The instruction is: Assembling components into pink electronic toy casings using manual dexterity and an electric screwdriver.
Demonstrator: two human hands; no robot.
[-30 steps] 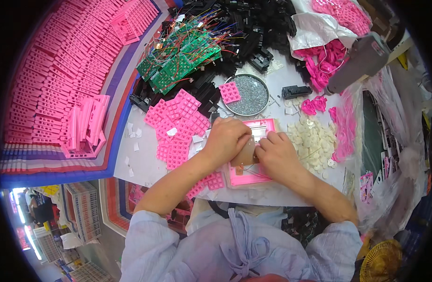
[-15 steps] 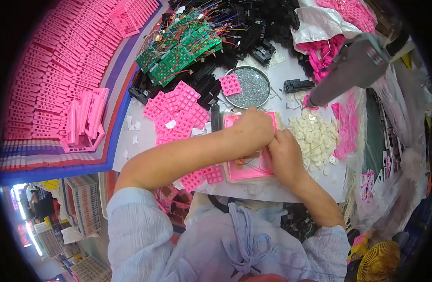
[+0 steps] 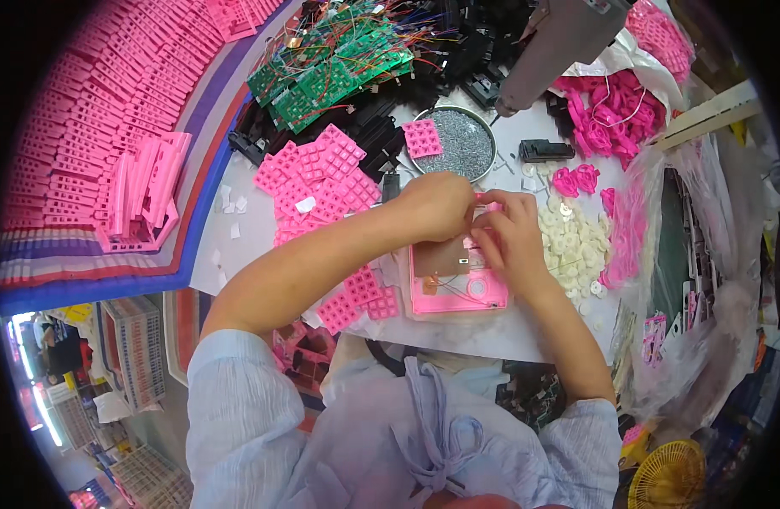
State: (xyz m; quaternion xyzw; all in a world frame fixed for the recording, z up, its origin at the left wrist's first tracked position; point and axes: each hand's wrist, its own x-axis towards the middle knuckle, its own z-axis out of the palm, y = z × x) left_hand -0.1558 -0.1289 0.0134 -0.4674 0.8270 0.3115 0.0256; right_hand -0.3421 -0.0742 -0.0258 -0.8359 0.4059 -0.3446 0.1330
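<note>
A pink plastic casing [image 3: 424, 303] lies in front of me, with a brown board [image 3: 439, 260], thin wires and a round silvery part inside. My left hand [image 3: 441, 208] is closed in a fist over its far end; what the fingers pinch is hidden. My right hand [image 3: 515, 242] curls over the casing's right side, thumb and forefinger close to the left fingers. Just beyond stands a round dish [image 3: 494, 157] of small silvery pieces, with a pink keypad [image 3: 421, 138] on its left rim. More pink keypads [image 3: 318, 182] are piled left of my left hand.
Cream-coloured round parts [image 3: 568, 246] lie right of my right hand. A grey tapered tool [image 3: 551, 51] hangs over the far side. Green circuit boards [image 3: 339, 81] with wires sit far left, near black parts [image 3: 458, 51]. Pink casings [image 3: 76, 144] stand in rows on the left.
My right hand has shifted up along the casing and its fingers have spread somewhat, uncovering more of the board. The left hand remains closed. The hanging tool now appears farther up and left.
</note>
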